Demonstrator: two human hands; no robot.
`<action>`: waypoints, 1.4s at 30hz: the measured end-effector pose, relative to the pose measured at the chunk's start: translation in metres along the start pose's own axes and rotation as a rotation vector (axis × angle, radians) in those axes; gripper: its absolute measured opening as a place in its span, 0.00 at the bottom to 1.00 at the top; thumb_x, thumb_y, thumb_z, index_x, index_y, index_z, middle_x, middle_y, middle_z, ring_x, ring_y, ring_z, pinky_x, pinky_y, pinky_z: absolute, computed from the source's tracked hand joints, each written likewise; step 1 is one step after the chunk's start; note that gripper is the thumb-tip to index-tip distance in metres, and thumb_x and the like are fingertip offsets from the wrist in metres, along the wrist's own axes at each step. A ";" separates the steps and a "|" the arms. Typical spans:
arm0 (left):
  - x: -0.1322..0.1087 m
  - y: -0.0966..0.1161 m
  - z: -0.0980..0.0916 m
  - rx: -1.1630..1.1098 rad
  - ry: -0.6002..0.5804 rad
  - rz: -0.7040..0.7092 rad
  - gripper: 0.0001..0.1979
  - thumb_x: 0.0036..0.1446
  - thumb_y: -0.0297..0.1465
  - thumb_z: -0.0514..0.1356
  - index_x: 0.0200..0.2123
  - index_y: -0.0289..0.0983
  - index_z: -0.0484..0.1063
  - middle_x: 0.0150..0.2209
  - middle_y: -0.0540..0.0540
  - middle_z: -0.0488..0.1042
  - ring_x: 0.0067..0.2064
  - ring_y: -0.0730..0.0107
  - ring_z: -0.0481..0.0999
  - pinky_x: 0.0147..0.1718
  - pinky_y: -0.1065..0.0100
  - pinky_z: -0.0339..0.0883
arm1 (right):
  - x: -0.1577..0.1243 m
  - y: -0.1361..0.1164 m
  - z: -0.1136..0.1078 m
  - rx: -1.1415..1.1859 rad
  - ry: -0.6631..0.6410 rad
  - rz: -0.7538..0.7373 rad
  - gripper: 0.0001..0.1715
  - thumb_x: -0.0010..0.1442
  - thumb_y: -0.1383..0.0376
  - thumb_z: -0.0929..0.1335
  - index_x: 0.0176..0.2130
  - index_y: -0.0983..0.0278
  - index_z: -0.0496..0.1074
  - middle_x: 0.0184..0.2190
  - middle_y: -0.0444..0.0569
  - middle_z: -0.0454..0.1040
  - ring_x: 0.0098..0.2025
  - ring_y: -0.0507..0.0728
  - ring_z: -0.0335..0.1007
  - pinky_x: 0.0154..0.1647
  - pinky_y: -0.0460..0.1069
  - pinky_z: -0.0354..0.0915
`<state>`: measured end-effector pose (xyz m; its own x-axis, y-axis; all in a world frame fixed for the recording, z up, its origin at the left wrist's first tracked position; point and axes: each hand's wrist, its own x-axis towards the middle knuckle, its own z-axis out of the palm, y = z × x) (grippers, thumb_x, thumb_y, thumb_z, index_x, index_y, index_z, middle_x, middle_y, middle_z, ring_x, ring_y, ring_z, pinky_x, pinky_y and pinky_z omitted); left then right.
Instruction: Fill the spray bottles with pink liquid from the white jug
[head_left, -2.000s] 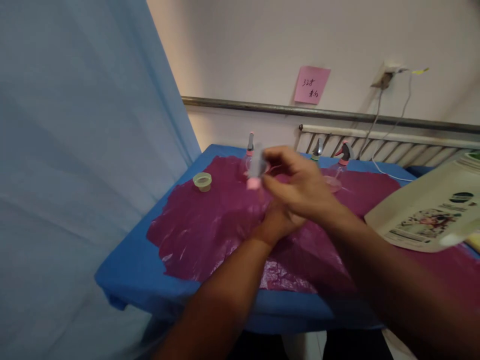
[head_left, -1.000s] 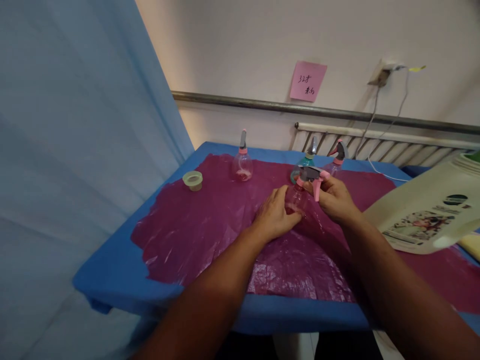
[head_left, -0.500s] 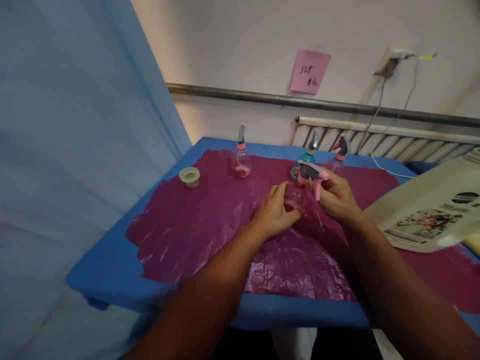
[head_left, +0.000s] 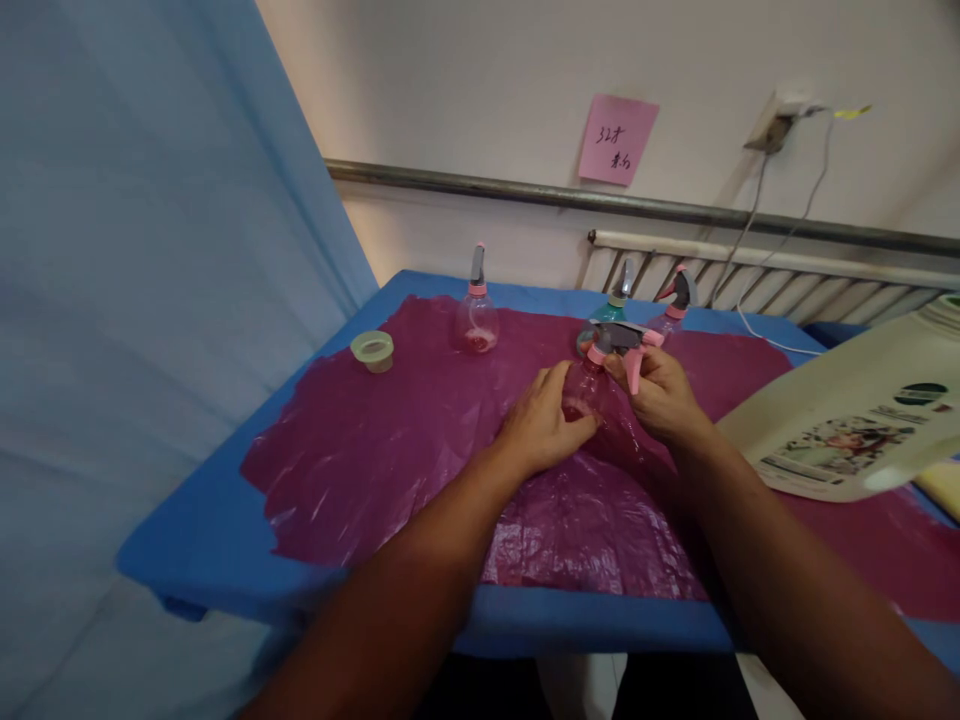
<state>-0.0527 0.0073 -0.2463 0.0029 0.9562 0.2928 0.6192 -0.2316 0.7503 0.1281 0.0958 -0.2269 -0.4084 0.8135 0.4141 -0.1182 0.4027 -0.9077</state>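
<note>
Holding a small clear spray bottle (head_left: 579, 392) upright on the desk (head_left: 225, 565), the left hand (head_left: 541, 428) had its grip wrapped around the bottle's round body, with the fingers curled over its left and near side. The right hand (head_left: 661, 402) had its grip closed on the grey-and-pink trigger head (head_left: 619, 342) at the top of that bottle, the fingers pinched about the pink trigger and collar. A little reddish liquid showed in the bottom of the bottle. The bottle stood near the middle of the desk, on a crumpled purple plastic sheet (head_left: 375, 450) that covered most of the blue desk top.

Three more spray bottles stood along the far edge: a clear one with a pink collar (head_left: 474, 322) to the left, well apart from the hands, and a teal one (head_left: 611, 306) and a pink-topped one (head_left: 676, 296) just behind the right hand. A pale green cap (head_left: 372, 350) lay on the sheet's left edge. A cream printed pouch (head_left: 847, 425) reached in from the right, its lower part blurred. A blue curtain (head_left: 150, 300) hung along the left side. On the wall behind were a pink sticky note (head_left: 616, 140), a metal rail (head_left: 487, 188) and a socket (head_left: 776, 125) with a cable hanging down.
</note>
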 end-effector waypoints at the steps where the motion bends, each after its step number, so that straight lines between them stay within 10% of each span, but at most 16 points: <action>1: 0.000 0.000 0.000 -0.002 0.004 0.001 0.27 0.64 0.39 0.72 0.63 0.42 0.72 0.60 0.37 0.79 0.63 0.42 0.81 0.63 0.45 0.76 | 0.000 0.001 0.001 0.008 0.001 0.000 0.28 0.60 0.39 0.84 0.47 0.55 0.86 0.47 0.53 0.89 0.54 0.67 0.86 0.55 0.61 0.84; 21: 0.001 -0.002 0.004 -0.025 0.045 0.053 0.34 0.63 0.34 0.73 0.71 0.45 0.70 0.65 0.39 0.79 0.69 0.45 0.79 0.69 0.46 0.74 | -0.006 0.019 0.031 0.086 0.350 -0.031 0.34 0.49 0.46 0.89 0.43 0.56 0.75 0.39 0.44 0.83 0.41 0.57 0.80 0.48 0.54 0.78; 27: 0.001 -0.001 0.002 -0.042 0.033 0.019 0.31 0.65 0.38 0.74 0.68 0.43 0.72 0.65 0.36 0.79 0.66 0.43 0.81 0.67 0.44 0.76 | -0.003 0.015 0.041 0.145 0.334 0.000 0.38 0.47 0.48 0.89 0.49 0.56 0.76 0.46 0.46 0.84 0.48 0.58 0.81 0.54 0.54 0.77; 34: 0.002 -0.004 0.004 -0.018 0.045 0.021 0.24 0.64 0.36 0.74 0.60 0.44 0.72 0.59 0.41 0.80 0.62 0.47 0.81 0.62 0.47 0.77 | -0.004 0.019 0.035 0.006 0.243 0.046 0.32 0.52 0.44 0.87 0.43 0.55 0.75 0.36 0.44 0.79 0.36 0.58 0.74 0.39 0.54 0.76; 42: 0.002 -0.003 0.004 -0.006 0.052 -0.002 0.22 0.64 0.37 0.74 0.57 0.43 0.72 0.57 0.40 0.80 0.59 0.45 0.82 0.58 0.48 0.77 | -0.013 0.017 0.031 -0.044 0.245 -0.065 0.21 0.63 0.48 0.81 0.48 0.54 0.80 0.46 0.47 0.85 0.47 0.61 0.83 0.54 0.58 0.79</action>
<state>-0.0515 0.0108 -0.2503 -0.0395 0.9461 0.3215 0.6141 -0.2308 0.7548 0.1038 0.0792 -0.2502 -0.1693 0.8605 0.4806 -0.0954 0.4710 -0.8770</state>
